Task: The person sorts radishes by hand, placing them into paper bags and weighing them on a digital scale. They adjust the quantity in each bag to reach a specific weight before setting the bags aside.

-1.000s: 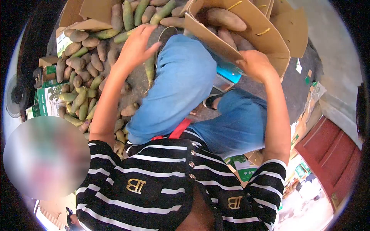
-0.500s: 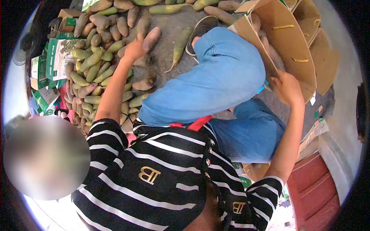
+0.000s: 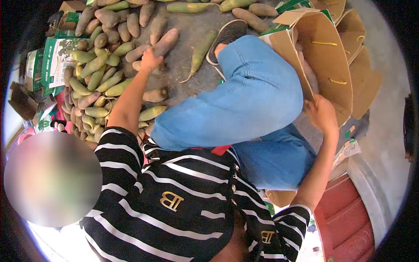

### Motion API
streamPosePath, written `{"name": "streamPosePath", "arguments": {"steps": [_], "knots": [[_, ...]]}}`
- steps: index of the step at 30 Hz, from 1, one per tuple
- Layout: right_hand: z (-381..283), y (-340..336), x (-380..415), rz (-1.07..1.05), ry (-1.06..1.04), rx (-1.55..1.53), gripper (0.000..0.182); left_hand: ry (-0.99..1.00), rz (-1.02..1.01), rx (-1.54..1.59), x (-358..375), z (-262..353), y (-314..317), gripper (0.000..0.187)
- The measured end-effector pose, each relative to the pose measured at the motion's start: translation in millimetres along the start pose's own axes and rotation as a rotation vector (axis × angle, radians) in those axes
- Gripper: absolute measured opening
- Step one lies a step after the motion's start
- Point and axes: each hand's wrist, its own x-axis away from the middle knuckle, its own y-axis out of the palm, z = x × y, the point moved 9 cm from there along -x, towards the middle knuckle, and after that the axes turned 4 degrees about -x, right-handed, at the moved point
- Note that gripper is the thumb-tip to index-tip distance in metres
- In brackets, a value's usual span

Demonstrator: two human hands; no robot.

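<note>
A heap of tubers (image 3: 94, 74) covers the ground at left, beside green boxes (image 3: 54, 61). The left hand (image 3: 150, 59) is closed round the lower end of one brown tuber (image 3: 163, 41) — it sticks up and rightward out of the fist. Past the blue-jeaned knee (image 3: 244, 96), the right hand (image 3: 322, 114) grips the near edge of the carton (image 3: 325, 61) — fingers curled over it.

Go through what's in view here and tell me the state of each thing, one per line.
Left hand: closed on a brown root.
Right hand: gripping the cardboard box edge.
Cardboard box: open, tipped on its side.
Pile of roots: loose on the ground.
Green printed carton: flattened beside the pile.
</note>
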Motion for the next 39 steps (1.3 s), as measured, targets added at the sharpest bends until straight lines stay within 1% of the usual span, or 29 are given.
{"name": "streamPosePath", "arguments": {"steps": [2,3,6,8,9,12,13,15,16,18,21,24,25,26,28,31,33,35,37,39], "knots": [[2.3,0.5,-0.1,0.014,-0.012,0.019,0.025,-0.011,0.03,0.045,-20.1,-17.3,19.0,0.072],[4.4,1.6,-0.6,0.002,-0.001,0.022,0.025,-0.01,0.049,0.014,-27.1,-24.6,29.7,0.078],[4.6,2.4,-2.5,-0.034,0.029,0.026,0.024,-0.198,-0.09,-0.01,-5.1,1.0,-1.7,0.081],[0.9,0.8,-2.4,-0.054,0.05,0.028,0.023,-0.192,-0.159,-0.146,4.3,23.1,-5.1,0.08],[1.8,2.4,-3.7,-0.044,0.012,0.032,0.023,-0.187,-0.193,-0.216,7.9,27.1,-3.3,0.079],[10.5,8.1,-4.0,-0.008,-0.059,0.043,0.022,-0.182,-0.14,-0.3,13.2,40.9,-3.1,0.076],[8.8,7.6,-3.8,0.004,-0.06,0.047,0.022,-0.173,-0.088,-0.239,10.6,40.2,3.2,0.078],[6.0,6.0,-2.5,0.0,-0.038,0.052,0.022,-0.055,-0.086,-0.168,-2.7,26.5,28.7,0.079],[3.9,5.4,-2.7,-0.019,-0.018,0.053,0.022,0.009,-0.089,-0.132,-8.7,30.3,38.4,0.08],[6.8,5.1,-0.9,-0.025,0.005,0.052,0.021,-0.14,-0.014,-0.089,-1.8,36.3,35.4,0.079],[11.4,8.8,-1.0,0.002,-0.009,0.046,0.019,-0.455,-0.447,0.665,16.5,54.2,54.0,0.076],[9.4,8.2,-1.8,0.004,-0.02,0.022,0.019,-0.738,-0.522,1.089,29.3,79.6,52.1,0.07],[8.9,7.9,-1.3,-0.006,-0.018,0.011,0.019,-0.71,-0.606,1.193,30.8,94.2,51.0,0.064],[9.3,9.3,-0.7,-0.018,-0.016,-0.001,0.02,-0.576,-0.567,1.143,26.5,100.9,40.8,0.061],[10.8,11.3,-2.6,0.0,-0.031,0.032,0.021,-0.324,-0.484,1.038,44.7,141.8,-9.0,0.056],[9.4,12.7,-4.4,-0.001,-0.039,0.064,0.021,0.027,-0.225,0.992,68.7,216.5,-97.5,0.055],[9.7,13.1,-5.5,0.005,-0.049,0.07,0.022,0.395,-0.15,0.895,83.9,281.6,-158.8,0.058],[11.2,15.3,-5.9,0.023,-0.07,0.07,0.022,0.607,-0.081,0.846,117.9,342.9,-212.5,0.064],[7.2,9.3,-2.8,0.032,-0.055,0.064,0.022,0.916,0.097,0.667,157.7,407.1,-257.1,0.067],[6.2,8.4,-1.9,0.033,-0.033,0.072,0.022,1.224,0.327,0.471,192.2,458.4,-277.7,0.065]]}}
